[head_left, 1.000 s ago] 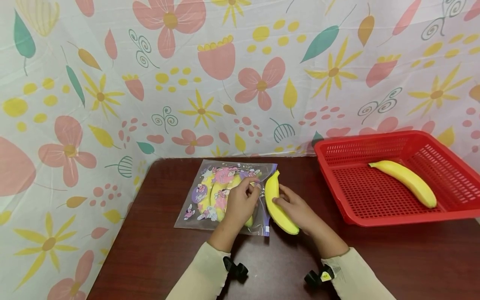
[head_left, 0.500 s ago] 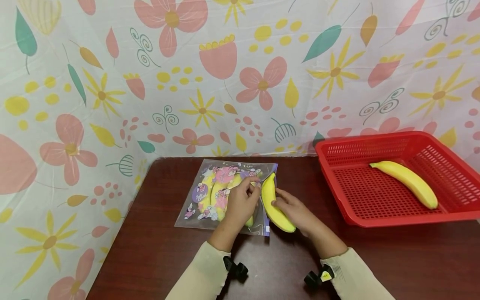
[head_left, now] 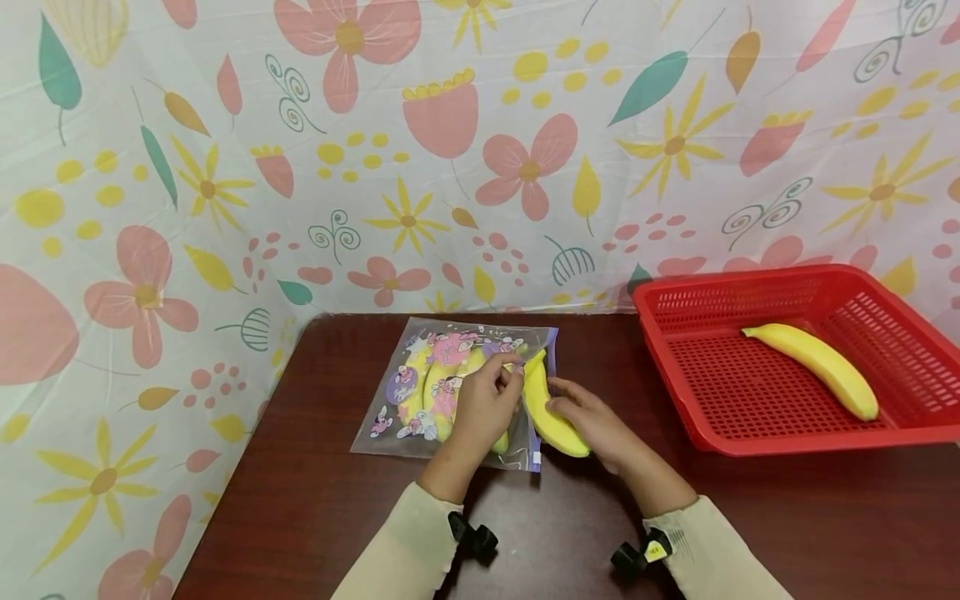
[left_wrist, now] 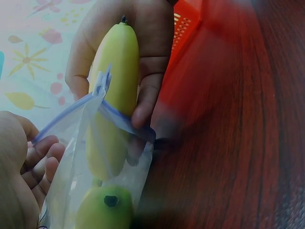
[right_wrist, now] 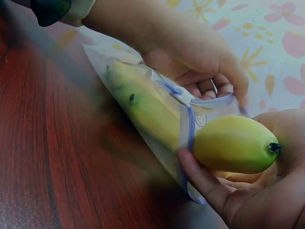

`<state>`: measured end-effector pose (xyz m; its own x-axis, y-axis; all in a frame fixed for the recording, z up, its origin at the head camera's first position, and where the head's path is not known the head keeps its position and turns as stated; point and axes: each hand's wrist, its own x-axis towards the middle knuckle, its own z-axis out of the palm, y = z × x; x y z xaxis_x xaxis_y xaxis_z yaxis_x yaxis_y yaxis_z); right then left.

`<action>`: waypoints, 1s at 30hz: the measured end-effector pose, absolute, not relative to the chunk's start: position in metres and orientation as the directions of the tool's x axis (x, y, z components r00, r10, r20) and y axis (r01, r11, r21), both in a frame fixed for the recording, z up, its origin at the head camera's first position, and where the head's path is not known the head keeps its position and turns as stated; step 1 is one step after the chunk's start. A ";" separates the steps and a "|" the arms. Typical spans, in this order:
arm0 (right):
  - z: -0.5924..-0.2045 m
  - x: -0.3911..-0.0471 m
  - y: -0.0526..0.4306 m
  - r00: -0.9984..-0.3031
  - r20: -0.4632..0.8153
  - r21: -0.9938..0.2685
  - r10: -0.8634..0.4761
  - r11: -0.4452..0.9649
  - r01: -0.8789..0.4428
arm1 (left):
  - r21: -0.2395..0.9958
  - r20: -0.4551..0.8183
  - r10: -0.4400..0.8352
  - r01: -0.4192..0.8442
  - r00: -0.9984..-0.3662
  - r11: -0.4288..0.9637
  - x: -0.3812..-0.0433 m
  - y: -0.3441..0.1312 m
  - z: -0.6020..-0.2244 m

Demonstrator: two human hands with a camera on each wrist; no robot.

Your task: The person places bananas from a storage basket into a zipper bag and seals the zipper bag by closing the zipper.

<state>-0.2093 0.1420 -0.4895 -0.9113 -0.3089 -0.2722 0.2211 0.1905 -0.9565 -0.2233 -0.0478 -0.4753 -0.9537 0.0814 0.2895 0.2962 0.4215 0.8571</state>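
A clear zip bag (head_left: 377, 433) with pink and purple cartoon prints lies on the table, several yellow bananas (head_left: 432, 387) inside it. My left hand (head_left: 483, 404) pinches the bag's purple-edged mouth and lifts its upper layer. My right hand (head_left: 592, 423) grips another banana (head_left: 553, 423) along its side, thumb on top. In the left wrist view this banana (left_wrist: 114, 62) has its lower part inside the bag's opening, while its dark-tipped end sticks out over the right palm. A white zip slider (right_wrist: 183, 98) shows at the bag's edge in the right wrist view.
A red plastic basket (head_left: 675, 400) with mesh sides stands on the right, holding one banana (head_left: 821, 362). The dark wooden table (head_left: 322, 533) meets a flower-printed cloth (head_left: 450, 217) behind and at the left.
My right hand has moved the banana left, from beside the bag into its mouth. My left hand keeps its pinch on the bag's edge. The basket's banana stays put.
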 end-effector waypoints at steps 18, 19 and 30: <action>-0.491 -0.207 0.143 -0.924 -0.195 -0.964 -0.327 0.238 0.120 | 0.858 0.278 0.083 0.286 -0.957 0.428 -0.222 -0.046 -0.478; -0.491 -0.207 0.143 -0.926 -0.192 -0.964 -0.326 0.242 0.115 | 0.857 0.278 0.084 0.287 -0.957 0.428 -0.222 -0.046 -0.478; -0.492 -0.207 0.141 -0.929 -0.176 -0.953 -0.325 0.291 0.079 | 0.839 0.307 0.102 0.320 -0.946 0.441 -0.224 -0.047 -0.478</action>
<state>-0.2067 0.1411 -0.4917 -0.9293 -0.3248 -0.1758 0.0786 0.2913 -0.9534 -0.2237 -0.0466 -0.4783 -0.9462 0.1022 0.3070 0.3198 0.4409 0.8387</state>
